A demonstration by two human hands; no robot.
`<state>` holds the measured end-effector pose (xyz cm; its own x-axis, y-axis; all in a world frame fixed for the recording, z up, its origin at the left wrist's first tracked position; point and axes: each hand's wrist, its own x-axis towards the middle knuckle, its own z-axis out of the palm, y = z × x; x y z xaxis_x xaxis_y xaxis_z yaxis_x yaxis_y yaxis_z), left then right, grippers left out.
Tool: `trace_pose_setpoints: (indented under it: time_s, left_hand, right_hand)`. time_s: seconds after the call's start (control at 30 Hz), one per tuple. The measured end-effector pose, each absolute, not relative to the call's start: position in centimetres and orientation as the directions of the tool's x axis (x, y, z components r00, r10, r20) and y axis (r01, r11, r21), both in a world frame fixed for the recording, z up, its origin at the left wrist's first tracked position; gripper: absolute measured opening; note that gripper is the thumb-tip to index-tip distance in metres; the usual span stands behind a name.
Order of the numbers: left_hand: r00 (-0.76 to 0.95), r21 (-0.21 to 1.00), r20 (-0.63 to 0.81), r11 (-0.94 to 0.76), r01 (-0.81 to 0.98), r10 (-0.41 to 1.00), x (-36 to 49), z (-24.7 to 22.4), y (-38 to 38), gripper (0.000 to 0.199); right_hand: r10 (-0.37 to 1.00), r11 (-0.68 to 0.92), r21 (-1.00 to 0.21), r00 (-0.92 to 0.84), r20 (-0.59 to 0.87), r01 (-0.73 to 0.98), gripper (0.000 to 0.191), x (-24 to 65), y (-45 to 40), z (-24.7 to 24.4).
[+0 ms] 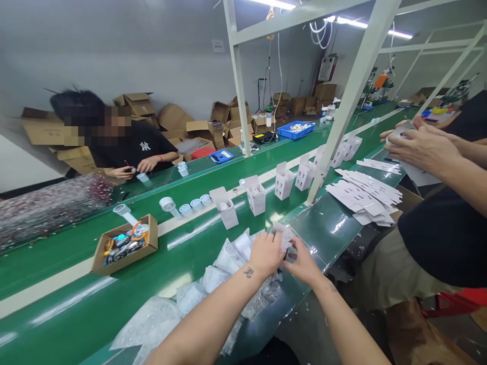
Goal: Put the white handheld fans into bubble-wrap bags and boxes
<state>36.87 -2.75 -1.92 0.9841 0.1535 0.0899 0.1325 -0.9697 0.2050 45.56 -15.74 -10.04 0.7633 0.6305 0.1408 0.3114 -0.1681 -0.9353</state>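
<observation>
My left hand (268, 252) and my right hand (303, 261) meet at the near edge of the green line, both closed around a small clear plastic bag (284, 236). What is inside the bag is too small to tell. Below and left of my hands lies a pile of filled plastic bags (215, 279). Just beyond them stands an open white box (224, 208) with a pale part inside, and a second open white box (256, 195) is to its right. Several more white boxes stand farther along the belt.
A carton of tools (126, 243) sits on the belt at left, beside light-blue round parts (196, 204). Flat white cartons (363, 195) lie at right. A metal post (342, 111) rises ahead. Co-workers' hands work at far left and right.
</observation>
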Motion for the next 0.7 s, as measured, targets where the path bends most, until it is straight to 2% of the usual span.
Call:
trace_pose_setpoints:
  time_s: [0.1, 0.17, 0.27, 0.33, 0.37, 0.43, 0.5, 0.53, 0.6, 0.7]
  left_hand:
    - [0.996, 0.14, 0.09, -0.99, 0.003, 0.016, 35.7, -3.2, -3.0, 0.045]
    - [0.997, 0.123, 0.063, -0.991, -0.062, -0.054, 35.3, -4.4, -3.2, 0.039]
    - [0.998, 0.09, -0.049, -0.996, -0.023, -0.028, 36.2, -5.2, -3.2, 0.021]
    - [0.997, 0.093, -0.075, -0.996, 0.014, 0.007, 36.9, -4.4, -2.5, 0.018]
    - [0.998, 0.104, -0.053, -0.994, 0.04, 0.035, 36.8, -3.4, -1.9, 0.018]
    - [0.989, 0.138, 0.044, -0.982, 0.13, 0.138, 35.8, -0.9, 0.0, 0.018]
    - [0.945, 0.187, 0.167, -0.95, 0.251, 0.282, 33.8, 1.9, 2.8, 0.017]
    - [0.911, 0.207, 0.214, -0.928, 0.31, 0.353, 32.7, 3.2, 4.5, 0.017]
    - [0.835, 0.196, 0.24, -0.867, 0.458, 0.496, 30.8, 4.7, 8.2, 0.017]
    - [0.733, 0.071, 0.154, -0.747, 0.661, 0.663, 29.5, 4.1, 13.6, 0.021]
  right_hand:
    - [0.63, -0.093, -0.985, 0.775, 0.056, 0.147, 0.06, 45.6, -16.2, -10.5]
    - [0.658, -0.054, -0.993, 0.751, 0.047, 0.109, 0.061, 45.4, -16.3, -10.5]
    - [0.698, -0.045, -0.992, 0.714, 0.052, 0.117, 0.06, 45.2, -16.5, -9.5]
    - [0.678, 0.0, -0.994, 0.731, 0.079, 0.107, 0.065, 45.7, -17.0, -8.3]
    - [0.639, 0.051, -0.994, 0.762, 0.104, 0.093, 0.07, 46.1, -17.3, -7.9]
    - [0.476, 0.148, -0.987, 0.871, 0.122, 0.058, 0.072, 47.1, -17.9, -7.5]
    - [0.35, 0.113, -0.993, 0.937, 0.021, -0.02, 0.062, 47.7, -17.6, -8.1]
    - [0.347, 0.05, -0.996, 0.936, -0.053, -0.075, 0.058, 47.7, -17.0, -8.7]
    - [0.435, -0.079, -0.986, 0.885, -0.167, -0.147, 0.056, 46.8, -14.9, -10.2]
    - [0.566, -0.165, -0.981, 0.806, -0.175, -0.097, 0.063, 44.1, -10.5, -12.1]
